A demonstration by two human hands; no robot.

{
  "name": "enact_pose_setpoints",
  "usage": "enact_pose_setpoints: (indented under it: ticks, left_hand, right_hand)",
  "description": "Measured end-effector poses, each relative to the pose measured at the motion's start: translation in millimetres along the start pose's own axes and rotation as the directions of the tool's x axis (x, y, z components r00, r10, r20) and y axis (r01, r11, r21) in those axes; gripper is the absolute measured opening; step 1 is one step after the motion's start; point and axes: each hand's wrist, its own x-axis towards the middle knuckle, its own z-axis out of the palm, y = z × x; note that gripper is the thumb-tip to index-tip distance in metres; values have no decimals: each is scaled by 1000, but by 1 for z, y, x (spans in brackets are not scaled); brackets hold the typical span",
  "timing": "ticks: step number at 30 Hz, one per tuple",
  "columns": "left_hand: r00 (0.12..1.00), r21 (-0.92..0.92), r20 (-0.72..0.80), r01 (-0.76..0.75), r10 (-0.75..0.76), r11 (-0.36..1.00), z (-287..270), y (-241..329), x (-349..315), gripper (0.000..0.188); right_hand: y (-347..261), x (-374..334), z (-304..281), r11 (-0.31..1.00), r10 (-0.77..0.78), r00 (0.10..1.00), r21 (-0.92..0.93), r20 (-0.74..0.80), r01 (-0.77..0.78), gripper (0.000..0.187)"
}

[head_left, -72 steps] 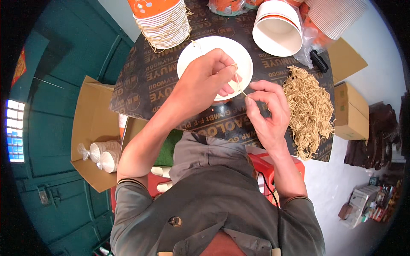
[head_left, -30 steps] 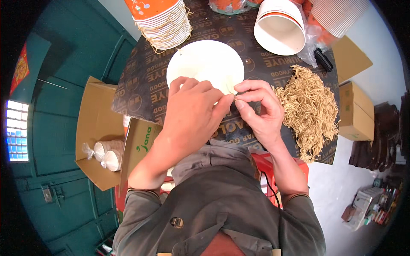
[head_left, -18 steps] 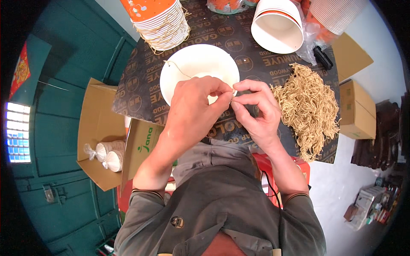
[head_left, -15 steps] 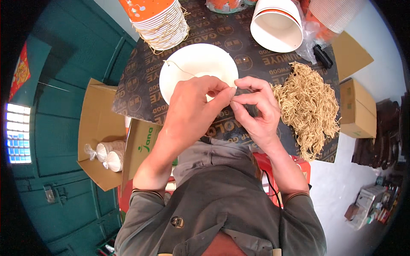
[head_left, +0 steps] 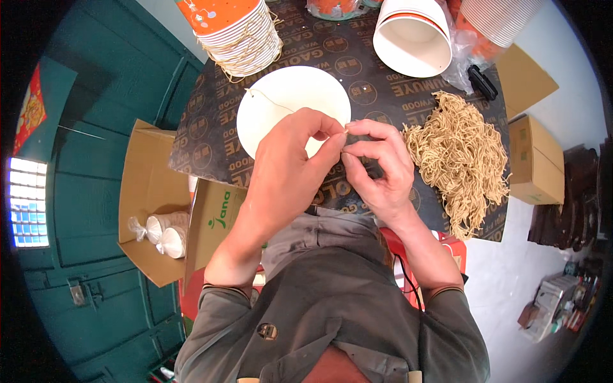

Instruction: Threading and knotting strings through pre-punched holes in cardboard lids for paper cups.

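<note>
A white paper bucket [head_left: 268, 86] stands on the dark table, its mouth facing up. A thin tan cord [head_left: 271, 101] passes from a hole at its left rim across the opening and disappears behind my left hand [head_left: 297, 159]. That hand is closed in a pinch at the bucket's right rim, thumb and forefinger pressed together. Opposite it, my right hand [head_left: 383, 166] is curled, with thumb and fingertips close together and almost touching the left fingertips. Whatever sits between the right fingertips is too small to make out. Right of my hands lies a loose pile of tan cords [head_left: 463, 163].
Stacked orange-and-white buckets [head_left: 246, 45], with cords hanging on them, stand at the table's far left. Nested white buckets [head_left: 414, 48] lie tipped at the far right, near a black object [head_left: 482, 83] and plastic wrap. An open cardboard box [head_left: 150, 191] is left of the table [head_left: 217, 143].
Both hands have shifted very slightly left and stay fingertip to fingertip at the bucket's right rim. The bucket has moved marginally left; the cord still runs across it.
</note>
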Motion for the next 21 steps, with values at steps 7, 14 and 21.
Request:
enact_pose_setpoints:
  ticks: [7,14,21]
  left_hand:
    - [974,92,-81,-203,210,975,7,-9,-6,10]
    - [955,116,28,-296,295,948,-6,-18,5,11]
    - [931,77,107,-358,350,930,-13,-20,9,16]
  right_hand:
    - [6,-9,5,961,195,981,205,-22,-186,12]
    - [2,-2,0,973,158,987,171,-16,-153,13]
    - [3,19,-9,997,-69,995,-18,69,71,19]
